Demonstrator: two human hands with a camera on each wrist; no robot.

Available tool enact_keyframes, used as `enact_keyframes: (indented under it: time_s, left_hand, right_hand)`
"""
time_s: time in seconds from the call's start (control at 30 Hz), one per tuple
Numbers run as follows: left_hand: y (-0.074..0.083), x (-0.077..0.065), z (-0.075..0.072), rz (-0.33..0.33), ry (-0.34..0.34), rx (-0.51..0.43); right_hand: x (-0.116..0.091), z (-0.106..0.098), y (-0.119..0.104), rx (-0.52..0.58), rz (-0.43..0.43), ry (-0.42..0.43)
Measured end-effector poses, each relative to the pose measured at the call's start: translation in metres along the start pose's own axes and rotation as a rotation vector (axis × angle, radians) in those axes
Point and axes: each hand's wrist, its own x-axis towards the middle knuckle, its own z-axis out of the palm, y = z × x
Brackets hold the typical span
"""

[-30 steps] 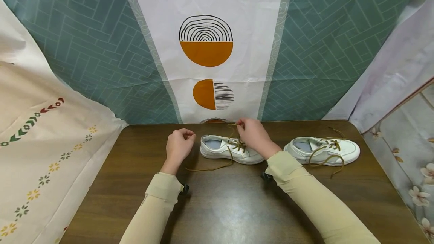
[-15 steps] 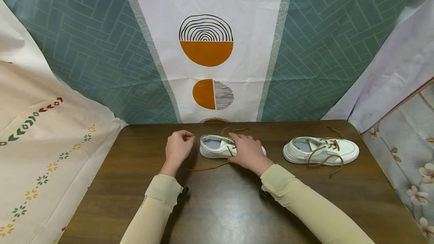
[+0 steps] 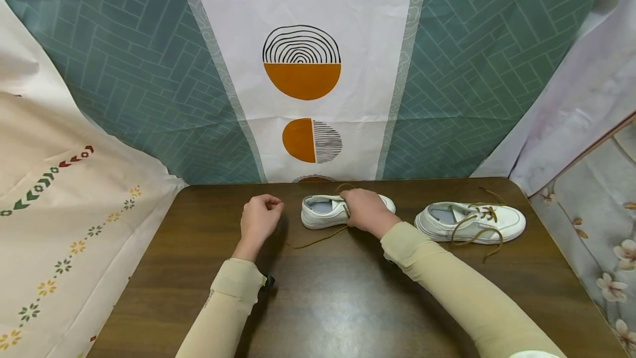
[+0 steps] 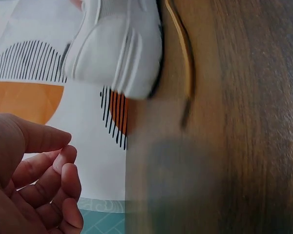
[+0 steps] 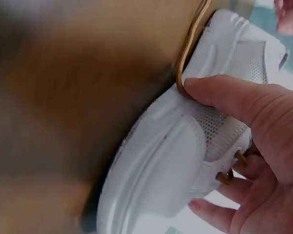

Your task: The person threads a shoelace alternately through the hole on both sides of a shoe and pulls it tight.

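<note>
A white sneaker (image 3: 323,217) with brown laces sits near the table's back edge, its heel to the left. Across its middle lies my right hand (image 3: 369,211), which hides most of the lacing. In the right wrist view the thumb of that hand (image 5: 278,126) presses the shoe's side (image 5: 156,156) beside a lace (image 5: 183,58), while the fingers reach round the lacing. Left of the heel hovers my left hand (image 3: 260,219), loosely curled around nothing. Its thumb and index tips meet in the left wrist view, below the shoe's heel (image 4: 110,48).
A second white sneaker (image 3: 502,222) with loose brown laces stands to the right on the wooden table (image 3: 318,303). One lace end (image 3: 313,245) trails toward the left hand. A patterned cloth (image 3: 362,148) hangs along the table's back edge.
My right hand has let go of the raised lace and come down onto the sneaker. The shoe has shifted slightly right and toward the back. My left hand has hardly moved.
</note>
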Motion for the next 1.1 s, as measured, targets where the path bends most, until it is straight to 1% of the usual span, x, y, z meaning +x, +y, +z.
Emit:
enact_keyframes:
  time_s: [0.17,0.27,0.33,0.47,0.57,0.67,0.8,0.9,1.1]
  left_hand:
    - [-0.005,-0.002,0.001,-0.013,-0.018,0.006]
    - [-0.007,-0.002,0.002,-0.017,-0.025,0.01]
    - [-0.007,-0.002,0.003,-0.018,-0.029,0.012]
    - [-0.008,-0.002,0.004,-0.024,-0.031,0.021]
    - [-0.008,-0.001,0.005,-0.028,-0.029,0.024]
    - [-0.008,-0.001,0.006,-0.027,-0.025,0.021]
    - [-0.008,-0.001,0.007,-0.02,-0.027,0.012]
    - [-0.008,-0.001,0.008,-0.019,-0.026,0.014]
    - [-0.009,0.0,0.009,-0.022,-0.024,0.021]
  right_hand:
    - [0.005,-0.014,0.029,-0.031,-0.008,0.001]
    - [0.006,-0.024,0.049,-0.044,0.0,-0.022]
    - [0.005,-0.032,0.064,-0.051,0.017,-0.054]
    - [-0.001,-0.045,0.098,-0.083,0.08,-0.131]
    - [-0.009,-0.054,0.119,-0.106,0.122,-0.177]
    - [-0.02,-0.062,0.137,-0.12,0.136,-0.203]
    - [-0.037,-0.07,0.162,-0.116,0.143,-0.199]
    - [-0.05,-0.074,0.179,-0.092,0.161,-0.188]
    - [-0.073,-0.077,0.217,-0.059,0.2,-0.165]
